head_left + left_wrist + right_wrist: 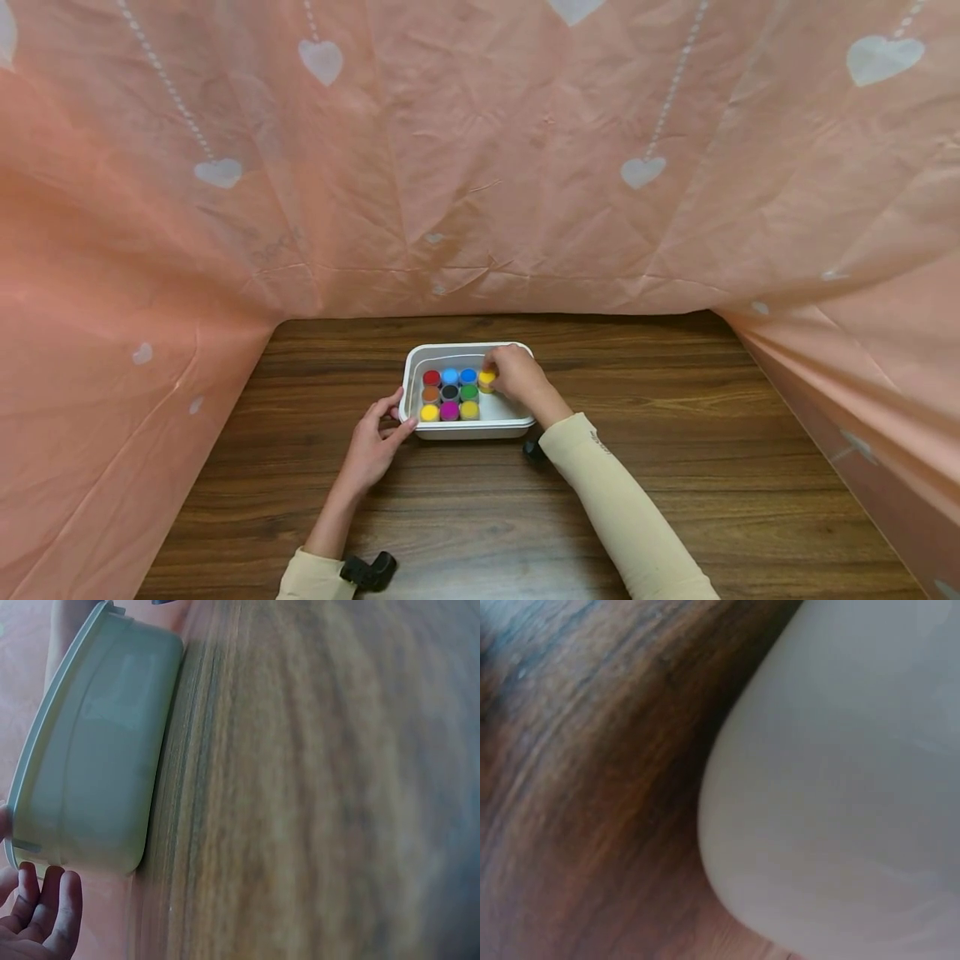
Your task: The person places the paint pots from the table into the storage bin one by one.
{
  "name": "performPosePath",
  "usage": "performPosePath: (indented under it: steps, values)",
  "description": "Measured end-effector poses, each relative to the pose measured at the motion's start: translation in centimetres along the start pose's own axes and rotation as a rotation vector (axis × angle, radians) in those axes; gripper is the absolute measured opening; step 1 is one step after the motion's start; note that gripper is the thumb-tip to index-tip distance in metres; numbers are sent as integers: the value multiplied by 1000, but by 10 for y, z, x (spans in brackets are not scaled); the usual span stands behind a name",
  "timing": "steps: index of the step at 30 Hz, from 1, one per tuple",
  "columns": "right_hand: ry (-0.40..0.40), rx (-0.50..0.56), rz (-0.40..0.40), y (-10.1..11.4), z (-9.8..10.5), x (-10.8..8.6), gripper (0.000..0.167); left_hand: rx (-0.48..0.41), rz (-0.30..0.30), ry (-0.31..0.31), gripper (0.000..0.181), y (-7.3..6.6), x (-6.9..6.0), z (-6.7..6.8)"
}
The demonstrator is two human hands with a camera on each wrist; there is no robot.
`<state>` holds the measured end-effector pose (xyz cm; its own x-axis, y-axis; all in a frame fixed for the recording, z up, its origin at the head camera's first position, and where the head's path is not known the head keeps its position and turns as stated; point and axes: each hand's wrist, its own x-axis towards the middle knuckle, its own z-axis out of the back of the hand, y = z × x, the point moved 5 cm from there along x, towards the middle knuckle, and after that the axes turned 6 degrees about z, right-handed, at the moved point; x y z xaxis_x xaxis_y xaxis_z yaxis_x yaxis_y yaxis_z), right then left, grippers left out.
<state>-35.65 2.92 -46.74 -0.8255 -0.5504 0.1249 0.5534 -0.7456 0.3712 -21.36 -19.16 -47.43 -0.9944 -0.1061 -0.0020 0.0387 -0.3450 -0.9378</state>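
A white plastic box stands on the table, holding small paint pots in rows: red, light blue, blue, orange, black, green, magenta and yellow shades. My right hand reaches over the right side and pinches a yellow paint pot at the right end of the far row. At the left end, my left hand grips the box, thumb at the near corner. The left wrist view shows its fingers at the box's end wall. In the right wrist view only the blurred box side appears; the hand is hidden.
The box rests on a dark wood-grain table. A pink cloth with white hearts hangs behind and along both sides. Black wrist devices are on both forearms.
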Motion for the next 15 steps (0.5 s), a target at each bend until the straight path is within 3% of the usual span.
performPosePath:
  steps: [8, 15]
  values:
    - [-12, 44, 20, -1, 3, -2, 19, 4, -2, -2, 57, 0, 0, -1]
    - [-14, 54, 76, -3, 21, -14, 22, 29, 17, -14, 59, 22, 13, -3]
